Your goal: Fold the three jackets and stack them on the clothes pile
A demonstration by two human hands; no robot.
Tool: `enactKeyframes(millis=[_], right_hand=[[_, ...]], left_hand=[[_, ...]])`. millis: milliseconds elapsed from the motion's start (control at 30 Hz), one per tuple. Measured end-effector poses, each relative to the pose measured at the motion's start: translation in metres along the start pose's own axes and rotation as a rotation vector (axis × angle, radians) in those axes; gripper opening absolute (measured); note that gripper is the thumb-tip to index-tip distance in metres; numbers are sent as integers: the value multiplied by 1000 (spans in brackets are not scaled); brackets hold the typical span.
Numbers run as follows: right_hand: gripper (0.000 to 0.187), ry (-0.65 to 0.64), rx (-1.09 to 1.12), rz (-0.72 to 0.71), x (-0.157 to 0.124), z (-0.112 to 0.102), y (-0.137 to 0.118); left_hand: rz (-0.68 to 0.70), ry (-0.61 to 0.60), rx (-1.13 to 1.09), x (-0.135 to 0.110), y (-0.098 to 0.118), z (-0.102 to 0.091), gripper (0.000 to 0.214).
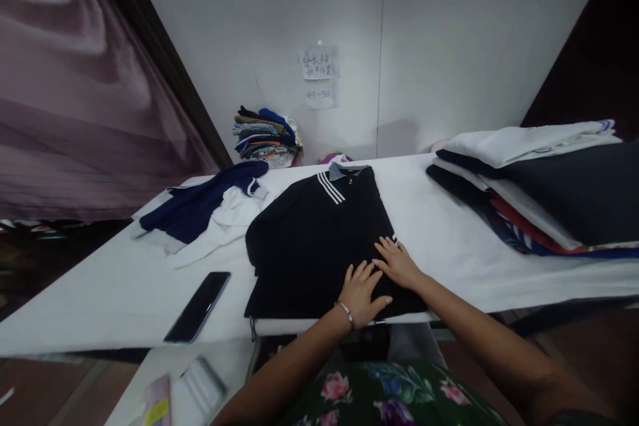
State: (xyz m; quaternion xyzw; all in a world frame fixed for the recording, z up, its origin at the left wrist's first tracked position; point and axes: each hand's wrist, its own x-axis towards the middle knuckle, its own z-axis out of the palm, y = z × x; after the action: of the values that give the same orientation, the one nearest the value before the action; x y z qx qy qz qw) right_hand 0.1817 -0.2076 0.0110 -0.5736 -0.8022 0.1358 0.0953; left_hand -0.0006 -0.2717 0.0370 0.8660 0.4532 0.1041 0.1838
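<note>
A black jacket (299,246) with a grey collar and white shoulder stripes lies spread on the white-covered table (120,299). Its collar points away from me, and one side is folded inward, leaving stripes showing on only one shoulder. My left hand (363,293), with a bracelet at the wrist, rests flat on the lower part of the jacket, fingers spread. Just right of it, my right hand (398,262) lies flat near the jacket's right edge, fingers extended. Neither hand grips the cloth.
Folded garments (529,193) are stacked on the right. A navy and white garment (200,206) lies loose at the left, with a phone (198,306) nearer me. Another clothes pile (267,136) stands behind the table, below paper signs (319,76) on the wall.
</note>
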Motion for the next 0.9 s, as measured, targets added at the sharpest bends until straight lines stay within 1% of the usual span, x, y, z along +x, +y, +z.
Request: enactKeyframes(millis=[100,167,267,400,533,700,800,900], right_hand=[[59,54,26,-4,-36,8,5],[58,86,40,10,-58,12,9],[56,138,31,91,-82,16,15],[54,174,0,121,-100,19,16],[56,225,32,116,-99,15,8],[56,255,77,-35,-75,1,-11],[57,189,52,-60,-59,3,-16],[57,91,-9,-67,-52,13,-14]], left_hand=[[57,15,25,-18,10,11,74],[90,41,59,-24,14,17,78],[120,64,102,-26,18,21,69],[76,41,94,-24,18,21,64],[62,69,72,-25,17,22,60],[55,95,45,-29,19,27,61],[43,125,-76,-30,17,24,56],[-30,232,-242,-26,8,11,37]])
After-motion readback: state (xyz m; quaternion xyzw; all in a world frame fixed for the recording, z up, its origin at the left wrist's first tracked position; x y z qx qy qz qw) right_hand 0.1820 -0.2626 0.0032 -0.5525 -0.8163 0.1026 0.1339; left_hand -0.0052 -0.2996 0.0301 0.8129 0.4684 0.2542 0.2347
